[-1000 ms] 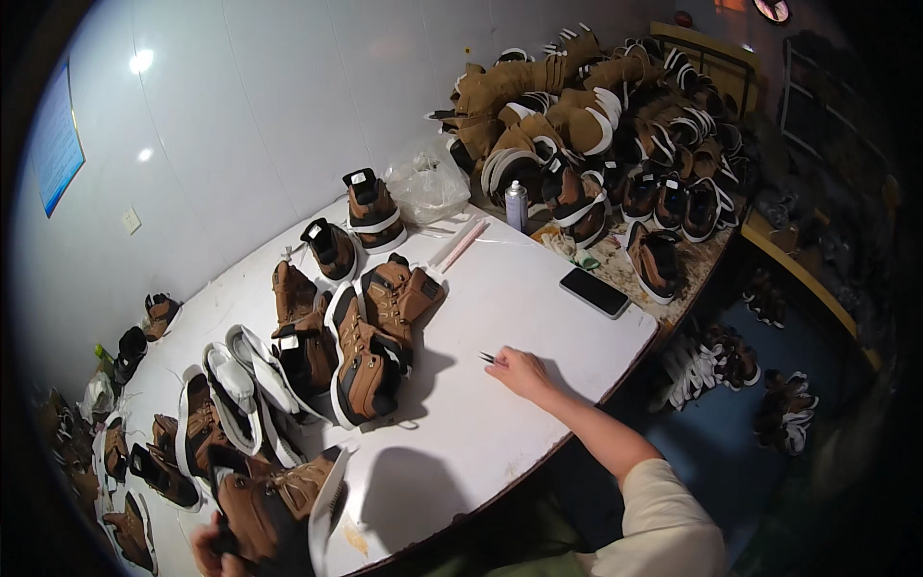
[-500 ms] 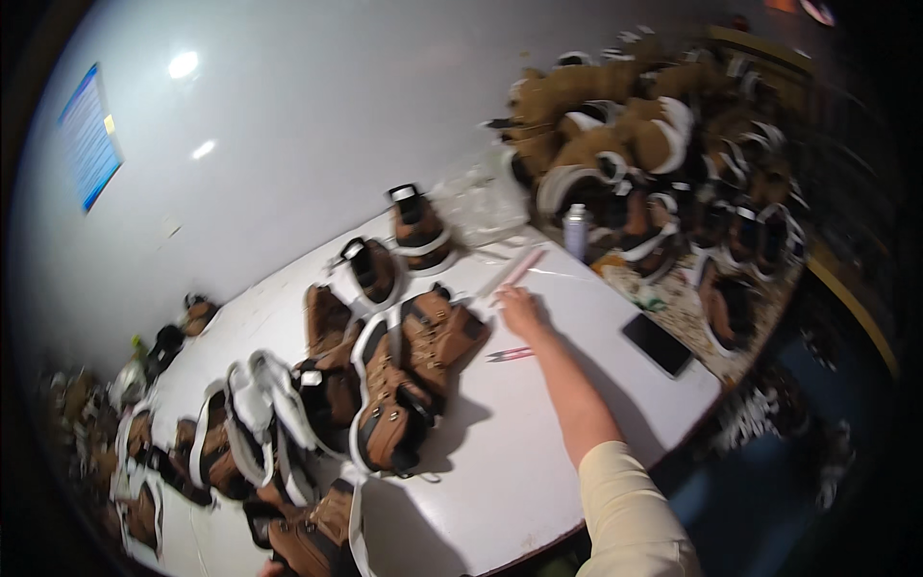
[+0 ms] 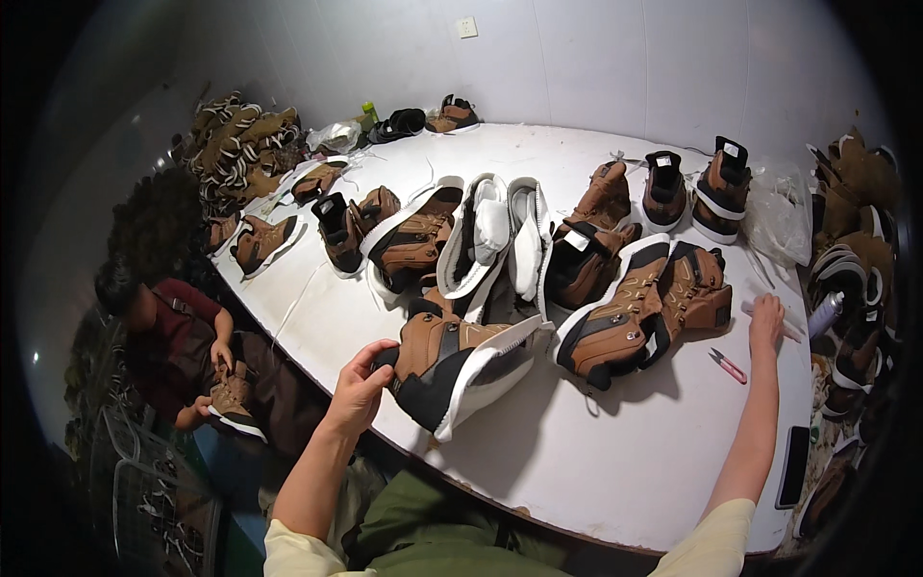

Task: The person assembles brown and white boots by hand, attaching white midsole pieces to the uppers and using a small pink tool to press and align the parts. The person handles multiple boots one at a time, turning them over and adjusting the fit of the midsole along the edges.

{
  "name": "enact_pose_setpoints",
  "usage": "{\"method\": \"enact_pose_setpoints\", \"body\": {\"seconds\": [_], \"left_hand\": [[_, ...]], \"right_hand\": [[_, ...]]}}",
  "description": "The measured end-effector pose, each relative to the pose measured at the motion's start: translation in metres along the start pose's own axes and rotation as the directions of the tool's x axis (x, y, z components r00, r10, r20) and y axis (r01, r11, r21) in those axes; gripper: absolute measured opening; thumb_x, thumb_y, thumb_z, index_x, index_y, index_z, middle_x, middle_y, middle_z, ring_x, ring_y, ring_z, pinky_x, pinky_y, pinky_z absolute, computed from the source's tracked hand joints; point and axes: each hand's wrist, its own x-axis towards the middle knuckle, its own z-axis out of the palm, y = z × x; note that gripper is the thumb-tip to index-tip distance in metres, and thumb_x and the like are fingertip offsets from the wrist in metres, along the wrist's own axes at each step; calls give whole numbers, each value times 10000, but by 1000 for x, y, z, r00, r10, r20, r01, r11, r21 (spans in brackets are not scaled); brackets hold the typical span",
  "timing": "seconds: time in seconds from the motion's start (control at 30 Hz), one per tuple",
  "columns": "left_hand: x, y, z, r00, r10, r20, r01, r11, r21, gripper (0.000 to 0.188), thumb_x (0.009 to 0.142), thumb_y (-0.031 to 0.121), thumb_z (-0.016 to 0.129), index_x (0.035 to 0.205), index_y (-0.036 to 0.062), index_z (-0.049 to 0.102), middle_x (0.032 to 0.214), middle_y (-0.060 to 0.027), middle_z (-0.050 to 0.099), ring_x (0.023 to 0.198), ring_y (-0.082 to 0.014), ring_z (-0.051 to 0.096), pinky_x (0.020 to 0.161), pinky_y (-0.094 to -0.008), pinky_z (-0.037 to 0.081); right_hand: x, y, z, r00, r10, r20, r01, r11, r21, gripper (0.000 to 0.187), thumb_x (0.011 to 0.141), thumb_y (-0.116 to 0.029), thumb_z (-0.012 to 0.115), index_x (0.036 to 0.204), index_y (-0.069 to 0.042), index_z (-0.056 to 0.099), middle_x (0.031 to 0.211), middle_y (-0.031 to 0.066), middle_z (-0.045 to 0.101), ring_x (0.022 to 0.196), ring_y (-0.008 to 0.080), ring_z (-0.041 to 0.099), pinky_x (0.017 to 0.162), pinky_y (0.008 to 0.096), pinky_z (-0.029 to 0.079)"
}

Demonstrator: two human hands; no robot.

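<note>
My left hand [image 3: 361,389] grips a brown and black lace-up shoe [image 3: 437,361] at its black collar, thumb and fingers closed on it. The shoe tilts over the near table edge, its white sole [image 3: 486,375] turned toward the right. At the right side of the table my right hand [image 3: 766,319] reaches down with its fingers drawn together on a pale, flat strip [image 3: 790,331]. What exactly the strip is, I cannot make out. Close by lie pink-handled thread snips [image 3: 728,365]. A pair of brown lace-up shoes [image 3: 615,322] rests between my hands.
More shoes, several with white soles [image 3: 527,240], stand across the white table [image 3: 596,462]. A black phone [image 3: 793,466], a spray can [image 3: 825,313] and a clear plastic bag [image 3: 777,216] are at the right. Another person [image 3: 183,337] sits at the left, handling a shoe. Shoes are heaped at both sides.
The view has swung left and down, bringing my left hand with the shoe and the seated person into sight. My right hand stays by the pale strip.
</note>
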Motion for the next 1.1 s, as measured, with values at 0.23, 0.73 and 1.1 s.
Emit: {"method": "enact_pose_setpoints", "body": {"seconds": [0.23,0.73,1.1], "left_hand": [[27,-3,-7,994,10,110,-8,1000,-14,412,842,103,676,1214,10,524,1053,-30,583,928,-94,546,811,-238,452],[22,18,-33,956,16,294,43,980,-193,402,841,82,665,1211,6,526,988,-20,584,846,-82,550,741,-218,469],[43,-66,-93,983,57,174,-33,990,-137,387,898,111,589,1262,15,498,1031,-25,575,918,-97,533,841,-238,426]], "right_hand": [[24,-9,-143,884,233,-406,-29,892,450,145,924,-84,480,1040,-13,528,1010,129,594,934,292,574,813,376,440],[-22,-265,-390,846,-430,316,-522,-546,656,188,894,-64,483,1053,31,515,971,112,629,831,144,634,759,269,522],[-38,-357,-342,592,-724,354,-802,-491,340,203,897,-85,485,1048,40,537,946,97,631,807,148,637,752,267,525]]}}
